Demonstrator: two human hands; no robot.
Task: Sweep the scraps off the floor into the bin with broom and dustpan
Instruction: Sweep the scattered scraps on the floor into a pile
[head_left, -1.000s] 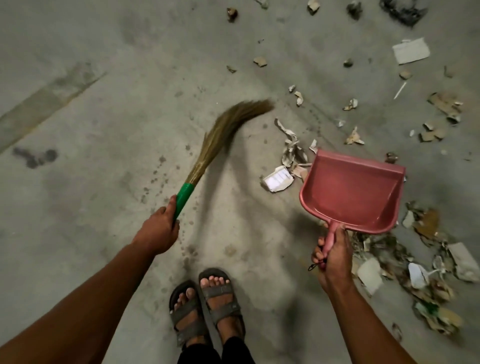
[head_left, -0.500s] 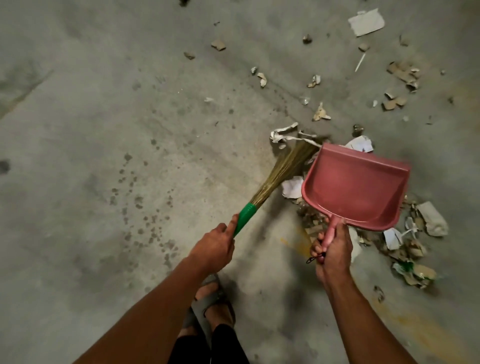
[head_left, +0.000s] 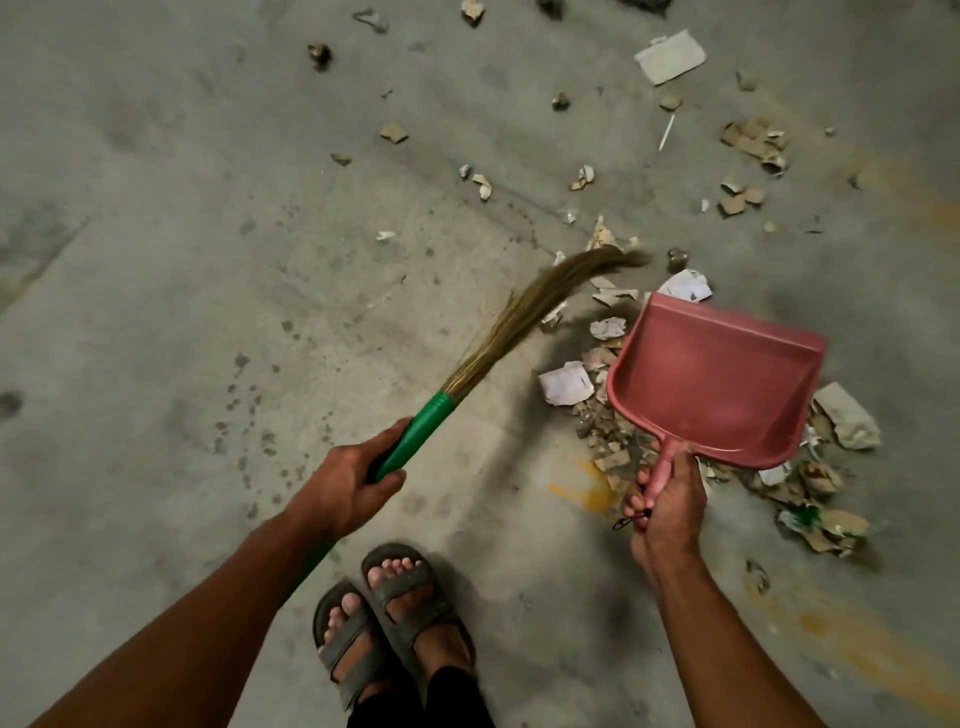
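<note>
My left hand (head_left: 349, 480) grips the green handle of a grass broom (head_left: 524, 312). Its bristles reach up and right, with the blurred tip above the scraps just left of the dustpan. My right hand (head_left: 670, 514) holds the handle of a red dustpan (head_left: 722, 379), held empty above the floor with its mouth pointing away from me. A pile of paper and cardboard scraps (head_left: 597, 410) lies under and around the dustpan. More scraps (head_left: 750, 140) are scattered farther off. No bin is in view.
Bare stained concrete floor (head_left: 182, 260) spreads to the left. My feet in grey sandals (head_left: 389, 618) stand at the bottom centre. A larger white paper sheet (head_left: 670, 56) lies at the far right. Yellow paint marks (head_left: 587, 493) show near the dustpan handle.
The broom has swung back out to the left and up from the dustpan's left edge, where its bristles were pushing scraps. The dustpan stays held in about the same place.
</note>
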